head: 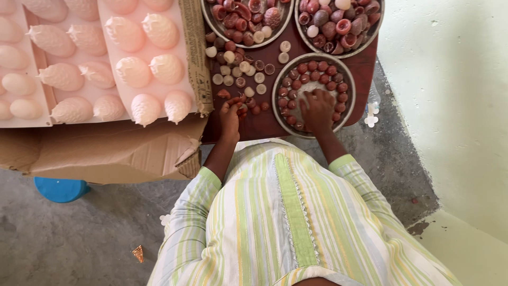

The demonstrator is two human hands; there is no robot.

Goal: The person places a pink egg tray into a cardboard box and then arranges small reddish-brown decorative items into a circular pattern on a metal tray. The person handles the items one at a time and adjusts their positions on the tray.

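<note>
Striped sleeves, right hand (317, 110) in metal dish (313, 57) of red caps (309, 66)

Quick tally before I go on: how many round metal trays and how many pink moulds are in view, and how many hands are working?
Metal trays: 3, one under the right hand at, two partly cut off at the top.
Pink moulds: 3.
Hands: 2, the left hand on the loose red pieces.
Total: 8.
</note>
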